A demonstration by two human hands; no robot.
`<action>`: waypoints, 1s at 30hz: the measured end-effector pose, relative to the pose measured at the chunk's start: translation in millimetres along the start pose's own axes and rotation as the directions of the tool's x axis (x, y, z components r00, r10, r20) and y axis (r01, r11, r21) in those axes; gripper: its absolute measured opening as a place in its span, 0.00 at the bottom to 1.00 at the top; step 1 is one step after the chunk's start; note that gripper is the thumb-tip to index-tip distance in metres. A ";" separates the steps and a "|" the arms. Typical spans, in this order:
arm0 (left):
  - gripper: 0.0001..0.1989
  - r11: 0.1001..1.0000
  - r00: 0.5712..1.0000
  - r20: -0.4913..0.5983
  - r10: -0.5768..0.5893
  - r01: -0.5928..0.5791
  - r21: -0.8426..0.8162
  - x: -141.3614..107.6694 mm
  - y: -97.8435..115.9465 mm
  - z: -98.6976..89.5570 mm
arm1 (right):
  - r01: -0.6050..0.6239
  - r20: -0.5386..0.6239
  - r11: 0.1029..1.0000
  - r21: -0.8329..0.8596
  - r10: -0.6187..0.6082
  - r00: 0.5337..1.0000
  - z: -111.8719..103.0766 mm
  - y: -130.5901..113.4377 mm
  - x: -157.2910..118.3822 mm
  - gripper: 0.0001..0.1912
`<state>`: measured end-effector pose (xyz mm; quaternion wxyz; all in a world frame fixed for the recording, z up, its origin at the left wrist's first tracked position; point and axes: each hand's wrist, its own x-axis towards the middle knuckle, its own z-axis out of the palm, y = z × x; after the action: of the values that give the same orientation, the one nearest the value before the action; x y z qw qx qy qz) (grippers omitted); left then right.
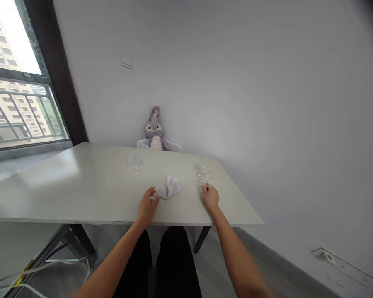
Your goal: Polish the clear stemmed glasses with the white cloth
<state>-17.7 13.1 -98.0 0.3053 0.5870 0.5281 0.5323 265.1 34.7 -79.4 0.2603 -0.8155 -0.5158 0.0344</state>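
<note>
A crumpled white cloth (170,187) lies near the front middle of the table. Just left of it, my left hand (147,207) rests low with fingers apart, its fingertips at the cloth's edge. My right hand (210,198) is at the right side of the table, fingers closed at the near end of a group of clear glasses (203,173). It seems to grip the nearest clear glass, though my fingers hide part of it. Farther back on the left, several small clear stemmed glasses (136,163) stand together.
The pale table (96,194) has its front edge close to my knees. A purple plush toy (155,131) sits in a white basket (174,147) behind the table's far edge, against the wall. A window is at left; white cables (49,267) hang at lower left.
</note>
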 end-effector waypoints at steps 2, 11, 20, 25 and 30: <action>0.18 1.000 0.999 -0.020 -0.025 0.025 -0.018 0.9 -7.8 -0.1 | -0.030 0.005 1.000 -0.007 0.030 1.000 3.5 4.1 6.6 0.20; 0.14 0.998 0.998 0.051 -0.047 0.045 0.047 -1.7 -7.4 -5.0 | -0.085 0.049 0.996 0.014 0.084 0.995 18.8 2.3 25.6 0.19; 0.13 0.999 0.998 0.041 -0.047 0.047 0.009 -2.1 -6.5 -5.8 | -0.130 0.069 0.991 0.022 0.128 0.989 23.2 -1.6 44.7 0.19; 0.12 0.998 0.997 0.047 -0.055 0.055 -0.004 -3.3 -5.2 -5.9 | -0.161 0.066 0.986 0.031 0.159 0.985 21.8 4.7 52.8 0.19; 0.11 0.998 0.997 0.049 -0.060 0.061 -0.027 -1.8 -9.4 -4.7 | -0.182 0.051 0.982 0.048 0.180 0.982 20.1 15.8 55.6 0.19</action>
<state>-24.7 12.9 -106.0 0.3423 0.5790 0.5303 0.5161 297.4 85.0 -92.2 0.2654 -0.8509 -0.4443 0.0902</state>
